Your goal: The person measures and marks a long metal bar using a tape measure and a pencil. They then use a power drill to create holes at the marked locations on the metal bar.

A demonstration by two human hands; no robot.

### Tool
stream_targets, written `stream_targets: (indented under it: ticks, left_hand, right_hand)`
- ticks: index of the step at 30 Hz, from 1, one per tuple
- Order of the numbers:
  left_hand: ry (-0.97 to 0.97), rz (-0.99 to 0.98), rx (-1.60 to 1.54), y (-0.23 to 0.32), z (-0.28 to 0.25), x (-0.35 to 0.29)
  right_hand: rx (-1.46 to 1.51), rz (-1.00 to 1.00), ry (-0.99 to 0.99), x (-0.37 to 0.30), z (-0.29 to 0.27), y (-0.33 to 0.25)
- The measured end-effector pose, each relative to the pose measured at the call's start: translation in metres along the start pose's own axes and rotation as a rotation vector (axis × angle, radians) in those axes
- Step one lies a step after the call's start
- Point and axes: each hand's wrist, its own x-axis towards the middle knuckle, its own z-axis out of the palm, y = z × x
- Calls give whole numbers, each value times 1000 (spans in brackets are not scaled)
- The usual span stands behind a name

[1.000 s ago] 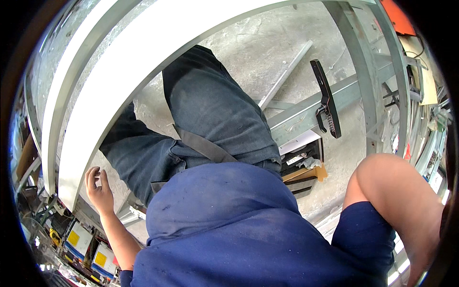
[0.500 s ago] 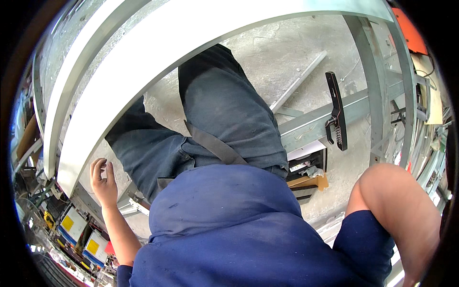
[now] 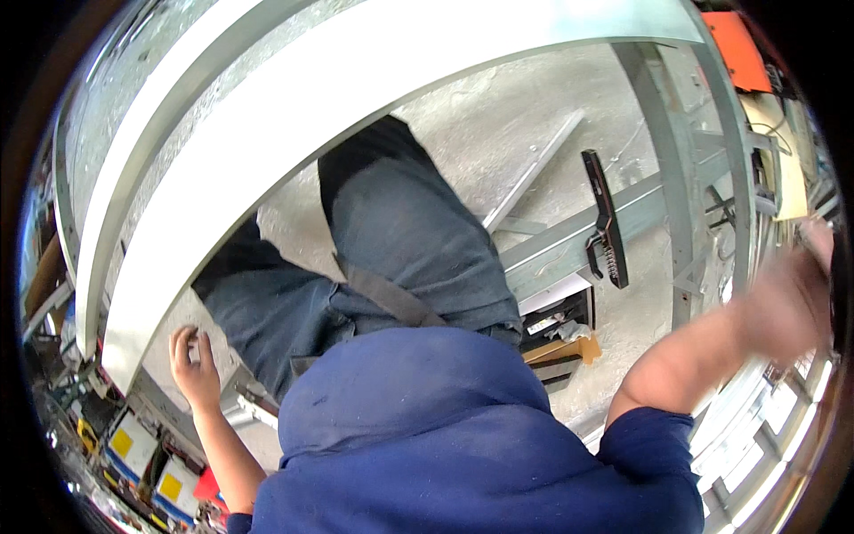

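Observation:
My left hand [image 3: 194,367] hangs beside my left thigh, next to the near end of a long white metal profile [image 3: 147,334]. Its fingers are loosely bent and apart, with nothing in them. At the right rim, my right hand [image 3: 805,289] is raised and smeared by motion. Its fingers cannot be made out, nor whether it holds anything. Across a grey metal beam [image 3: 556,256] lies a black lever door handle [image 3: 607,222] on a long narrow plate. Neither hand touches it.
Another white profile [image 3: 133,173] runs beyond the first. Grey uprights [image 3: 672,160] stand at the right. A loose metal bar [image 3: 538,169] lies on the concrete floor, and an open cardboard box [image 3: 583,347] sits below the beam. White-and-blue boxes [image 3: 133,442] stand at lower left.
My right forearm has swung up and outward, bringing the blurred hand into view at the right rim. The whole view has shifted slightly; my left hand keeps its loose pose.

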Motion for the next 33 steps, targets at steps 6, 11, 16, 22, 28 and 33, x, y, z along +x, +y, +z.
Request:
stream_targets:
  ticks: [6,11,16,22,28,33]
  left_hand:
    - [-10,94,-12,0,5,6]
    - [-9,59,-5,5,-7,12]
    - [-6,183,0,18,-11,40]
    - [28,284,26,31,-13,69]
    - [-4,366,40,61,-12,83]
    - [7,328,114,57,-29,72]
  right_hand:
    - [-568,761,-917,-196,39,166]
    - [-771,658,-1212,-209,59,159]
    - [-813,769,-741,-238,-15,166]
    - [-709,1247,-446,-302,-138,149]
    - [-940,1633,-800,-480,-131,104]
    - [-915,1715,-705,-542,-86,74]
